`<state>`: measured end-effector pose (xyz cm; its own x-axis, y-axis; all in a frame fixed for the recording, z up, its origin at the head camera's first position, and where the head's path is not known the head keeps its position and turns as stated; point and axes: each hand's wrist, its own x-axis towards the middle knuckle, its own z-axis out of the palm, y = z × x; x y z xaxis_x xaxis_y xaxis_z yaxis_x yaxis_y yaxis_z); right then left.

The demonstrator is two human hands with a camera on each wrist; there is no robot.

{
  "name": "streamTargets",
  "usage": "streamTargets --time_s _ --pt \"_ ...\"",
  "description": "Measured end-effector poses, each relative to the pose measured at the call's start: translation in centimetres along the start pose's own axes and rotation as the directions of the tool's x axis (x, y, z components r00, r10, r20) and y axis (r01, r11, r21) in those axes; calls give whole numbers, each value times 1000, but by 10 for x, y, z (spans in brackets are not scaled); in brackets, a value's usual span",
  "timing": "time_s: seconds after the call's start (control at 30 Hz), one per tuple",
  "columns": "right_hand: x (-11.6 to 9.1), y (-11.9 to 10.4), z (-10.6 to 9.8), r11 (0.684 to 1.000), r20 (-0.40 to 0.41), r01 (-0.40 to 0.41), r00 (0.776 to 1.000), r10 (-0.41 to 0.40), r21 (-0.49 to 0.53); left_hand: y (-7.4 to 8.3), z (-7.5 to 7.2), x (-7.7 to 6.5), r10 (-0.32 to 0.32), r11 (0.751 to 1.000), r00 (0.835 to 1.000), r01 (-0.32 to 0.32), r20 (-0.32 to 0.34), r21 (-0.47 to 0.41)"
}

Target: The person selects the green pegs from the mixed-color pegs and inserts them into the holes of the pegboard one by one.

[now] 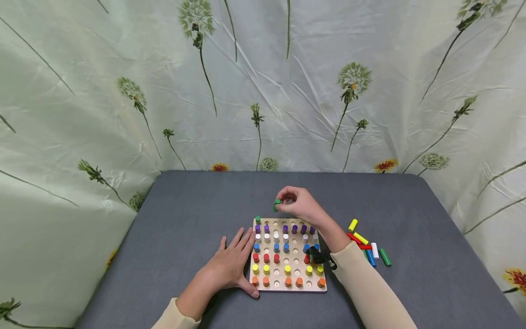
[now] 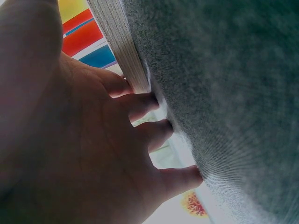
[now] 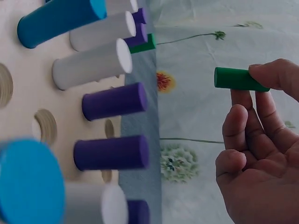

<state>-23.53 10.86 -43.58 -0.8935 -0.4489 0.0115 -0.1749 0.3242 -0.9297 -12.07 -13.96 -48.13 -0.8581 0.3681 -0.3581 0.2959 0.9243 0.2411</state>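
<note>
A square wooden pegboard [image 1: 287, 285] lies on the grey table, filled with rows of coloured pegs: purple, white, blue, red, yellow, orange, and one green peg [image 1: 258, 220] at its far left corner. My right hand [image 1: 297, 203] hovers just beyond the board's far edge and pinches a green peg [image 1: 277, 204] [image 3: 237, 78] between thumb and fingertips. My left hand [image 1: 232, 264] lies flat on the table with straight fingers [image 2: 154, 133], touching the board's left edge [image 2: 119, 42]. Purple pegs [image 3: 114, 100] stand close to the right hand.
Several loose pegs [image 1: 367, 244] in yellow, red, white, blue and green lie on the table right of the board. A floral cloth backdrop [image 1: 263, 82] encloses the table [image 1: 185, 210] on three sides.
</note>
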Motion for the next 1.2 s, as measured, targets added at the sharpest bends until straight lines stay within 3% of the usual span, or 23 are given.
streamTargets --time_s 0.27,0.9,1.2 --pt "11 8 14 999 78 -44 996 46 -25 -1 1 0 5 1000 1000 -5 -4 4" --pt "25 13 27 968 178 -121 971 162 -220 0 0 -1 -3 1000 1000 3 3 11" --pt "26 8 32 950 197 -73 971 138 -303 1 -2 0 -5 1000 1000 5 4 11"
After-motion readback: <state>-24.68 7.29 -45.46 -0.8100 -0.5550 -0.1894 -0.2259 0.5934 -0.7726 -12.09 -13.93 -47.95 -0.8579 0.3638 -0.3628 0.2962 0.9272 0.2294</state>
